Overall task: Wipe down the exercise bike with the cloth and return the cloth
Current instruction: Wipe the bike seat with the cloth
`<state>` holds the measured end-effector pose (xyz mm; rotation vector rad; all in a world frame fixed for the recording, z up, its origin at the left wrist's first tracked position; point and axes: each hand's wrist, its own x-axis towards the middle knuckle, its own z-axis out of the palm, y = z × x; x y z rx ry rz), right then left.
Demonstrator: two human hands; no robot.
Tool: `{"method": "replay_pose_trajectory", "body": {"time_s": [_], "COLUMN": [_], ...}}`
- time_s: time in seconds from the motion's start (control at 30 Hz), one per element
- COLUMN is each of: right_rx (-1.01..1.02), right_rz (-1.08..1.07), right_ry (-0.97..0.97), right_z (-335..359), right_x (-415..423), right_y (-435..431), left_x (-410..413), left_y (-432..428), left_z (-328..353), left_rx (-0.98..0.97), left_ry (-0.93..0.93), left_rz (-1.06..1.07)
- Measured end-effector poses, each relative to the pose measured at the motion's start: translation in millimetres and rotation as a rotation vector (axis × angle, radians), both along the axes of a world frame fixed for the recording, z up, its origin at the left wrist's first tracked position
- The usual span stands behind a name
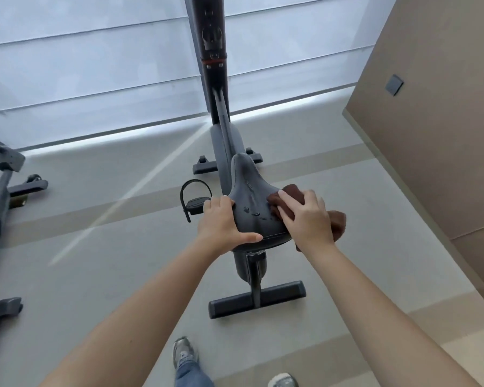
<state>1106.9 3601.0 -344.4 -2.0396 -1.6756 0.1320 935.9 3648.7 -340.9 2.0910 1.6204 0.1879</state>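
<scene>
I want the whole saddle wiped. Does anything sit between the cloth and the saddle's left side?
Yes: the left hand grips the saddle at its left edge, thumb along the rear. The cloth, under the right hand, lies on the right side.

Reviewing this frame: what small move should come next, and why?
Probably the right hand slides the brown cloth left across the saddle: water droplets sit just beside the cloth, and the left hand grips the saddle's left edge.
</scene>
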Motion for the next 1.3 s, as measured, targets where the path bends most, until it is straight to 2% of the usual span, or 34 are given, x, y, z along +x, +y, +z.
{"method": "replay_pose_trajectory", "body": {"time_s": [0.1, 0.2, 0.27, 0.37, 0.43, 0.5, 0.57, 0.6, 0.7, 0.77, 1.0, 1.2, 1.3], "right_rx": [0.025, -0.091, -0.119, 0.014, 0.115, 0.128, 0.034, -0.046, -0.315, -0.332, -0.136, -0.271, -0.262], "right_rz": [-0.021, -0.043, -0.099, -0.166, -0.132, -0.071, -0.063, -0.073, -0.128, -0.187, -0.261, -0.192, -0.144], "right_ry": [-0.056, 0.058, 0.252, 0.59, 0.817, 0.927, 0.847, 0.692, 0.004, -0.193, -0.279, -0.272, -0.265], "right_z": [0.7, 18.6, 41.7, 87.2, 108.7, 115.9, 108.4, 96.1, 38.4, 18.0, 2.7, 8.8, 11.0], "right_x": [-19.8, -24.1, -15.8, -14.1, -22.1, -31.8, -44.0, -50.7, -71.5, -83.0, -98.8, -78.0, -73.5], "right_y": [-31.3, -29.3, -17.1, -4.5, 1.6, 12.2, 26.1, 32.7, 38.6, 34.0, 15.4, 91.6, 90.6], "left_x": [-2.0, -7.5, -16.8, -37.1, -49.3, -58.0, -65.8, -70.3, -85.3, -93.0, -85.2, -54.4, -38.9], "left_y": [0.4, 2.8, 6.5, 18.8, 28.7, 37.2, 46.2, 50.9, 66.1, 77.4, 112.7, 151.0, 167.2], "left_z": [-0.7, -1.1, -2.5, -4.2, -4.2, -4.3, -5.6, -7.5, -16.0, -21.4, -22.8, -16.6, -13.0], "left_rx": [0.001, 0.03, 0.015, -0.036, -0.087, -0.134, -0.168, -0.176, -0.147, -0.106, 0.058, 0.205, 0.266], "left_ry": [-0.016, -0.023, -0.044, -0.09, -0.128, -0.184, -0.242, -0.261, -0.237, -0.193, -0.138, 0.0, 0.045], "left_rz": [-0.018, -0.089, -0.16, -0.304, -0.384, -0.427, -0.456, -0.473, -0.529, -0.565, -0.72, -0.805, -0.852]}}
